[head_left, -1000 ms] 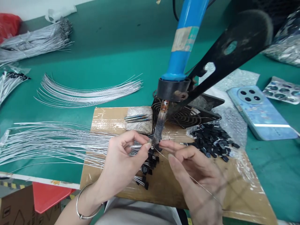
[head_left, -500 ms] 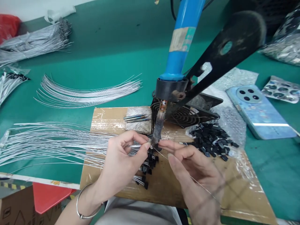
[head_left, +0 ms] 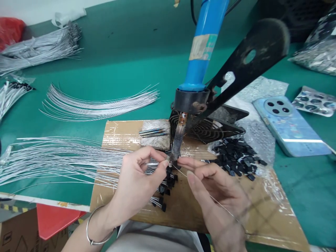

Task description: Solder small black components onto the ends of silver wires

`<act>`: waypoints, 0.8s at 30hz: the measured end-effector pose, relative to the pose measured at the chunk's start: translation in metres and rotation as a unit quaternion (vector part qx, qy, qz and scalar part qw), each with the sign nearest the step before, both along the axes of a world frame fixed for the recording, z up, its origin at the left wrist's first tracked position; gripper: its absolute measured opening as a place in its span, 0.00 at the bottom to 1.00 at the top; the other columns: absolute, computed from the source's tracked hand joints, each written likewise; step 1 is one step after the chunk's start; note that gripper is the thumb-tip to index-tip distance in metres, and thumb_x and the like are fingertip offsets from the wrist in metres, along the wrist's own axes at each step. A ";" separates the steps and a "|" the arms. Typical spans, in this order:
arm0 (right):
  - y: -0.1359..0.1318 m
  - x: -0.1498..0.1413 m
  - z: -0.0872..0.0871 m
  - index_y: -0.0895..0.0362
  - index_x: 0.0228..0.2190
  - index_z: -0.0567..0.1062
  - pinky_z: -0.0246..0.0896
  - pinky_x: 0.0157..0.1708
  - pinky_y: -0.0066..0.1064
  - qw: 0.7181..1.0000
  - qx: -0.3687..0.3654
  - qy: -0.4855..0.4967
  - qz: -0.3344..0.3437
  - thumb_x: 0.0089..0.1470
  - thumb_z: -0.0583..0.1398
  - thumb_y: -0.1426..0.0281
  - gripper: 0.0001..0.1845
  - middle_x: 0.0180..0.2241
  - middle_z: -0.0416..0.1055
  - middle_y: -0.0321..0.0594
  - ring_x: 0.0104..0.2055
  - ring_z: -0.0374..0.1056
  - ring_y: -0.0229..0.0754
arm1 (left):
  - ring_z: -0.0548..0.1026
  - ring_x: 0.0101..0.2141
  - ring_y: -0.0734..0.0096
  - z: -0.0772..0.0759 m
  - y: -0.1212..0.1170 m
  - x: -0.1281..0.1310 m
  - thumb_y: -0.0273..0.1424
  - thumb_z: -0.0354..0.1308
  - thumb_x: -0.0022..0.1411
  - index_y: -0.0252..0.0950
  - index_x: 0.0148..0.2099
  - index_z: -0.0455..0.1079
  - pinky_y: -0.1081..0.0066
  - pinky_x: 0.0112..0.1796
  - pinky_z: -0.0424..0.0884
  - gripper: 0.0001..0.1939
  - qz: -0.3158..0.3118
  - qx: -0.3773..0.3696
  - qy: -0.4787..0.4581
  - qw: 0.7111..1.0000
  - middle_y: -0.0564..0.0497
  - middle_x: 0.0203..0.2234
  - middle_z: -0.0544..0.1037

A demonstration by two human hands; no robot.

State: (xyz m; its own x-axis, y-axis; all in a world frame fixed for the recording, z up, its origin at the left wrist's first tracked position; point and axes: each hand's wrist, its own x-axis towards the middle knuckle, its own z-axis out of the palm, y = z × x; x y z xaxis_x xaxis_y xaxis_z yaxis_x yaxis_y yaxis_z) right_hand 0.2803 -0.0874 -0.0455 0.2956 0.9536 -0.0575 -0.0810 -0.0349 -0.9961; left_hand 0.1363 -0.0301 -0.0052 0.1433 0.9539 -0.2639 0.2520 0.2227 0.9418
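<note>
My left hand (head_left: 143, 180) pinches something tiny between thumb and forefinger, right at the tip of a soldering iron (head_left: 179, 134); the fingertips mostly hide it. A thin strand of solder wire (head_left: 220, 204) runs through my right hand (head_left: 223, 196), its end reaching the iron's tip. The right fingers are closed round the strand, with the forefinger stretched toward the tip. Behind and under my left hand lies a bundle of white wires (head_left: 65, 159). Their ends carry small black connectors (head_left: 164, 189) on the cardboard (head_left: 189, 203).
A black bracket (head_left: 252, 52) holds the iron over a black fan (head_left: 210, 129). Metal rods lie on a pale block (head_left: 154, 140). Rightward are a pile of black pieces (head_left: 238, 157), bubble wrap (head_left: 259, 133) and a phone (head_left: 294, 129). More white wires (head_left: 102, 103) lie at upper left.
Both hands stay almost still at the iron's tip. The view has shifted very slightly, and my right thumb sits a touch further left.
</note>
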 end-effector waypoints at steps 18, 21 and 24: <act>-0.002 -0.001 -0.002 0.53 0.26 0.72 0.72 0.48 0.29 1.000 0.023 0.012 -0.009 0.58 0.64 0.76 0.10 0.43 0.81 0.38 0.47 0.78 0.41 | 0.78 0.32 0.69 -0.001 -0.002 0.000 0.23 0.61 0.59 0.35 0.29 0.72 0.72 0.33 0.70 0.06 0.007 0.005 0.006 1.000 0.50 0.30 0.81; -0.002 -0.002 0.000 0.52 0.27 0.73 0.71 0.49 0.27 1.000 0.010 0.021 -0.010 0.57 0.64 0.75 0.10 0.43 0.81 0.36 0.48 0.77 0.39 | 0.77 0.32 0.70 0.000 -0.002 0.000 0.23 0.61 0.58 0.35 0.29 0.72 0.73 0.31 0.69 0.05 0.009 0.001 0.012 1.000 0.51 0.29 0.81; -0.001 -0.003 0.003 0.51 0.26 0.73 0.71 0.50 0.26 1.000 -0.002 0.026 -0.011 0.58 0.64 0.75 0.10 0.43 0.81 0.35 0.47 0.77 0.39 | 0.77 0.32 0.70 0.000 -0.001 0.000 0.23 0.61 0.58 0.35 0.29 0.72 0.74 0.32 0.69 0.06 0.010 0.000 0.007 1.000 0.51 0.29 0.81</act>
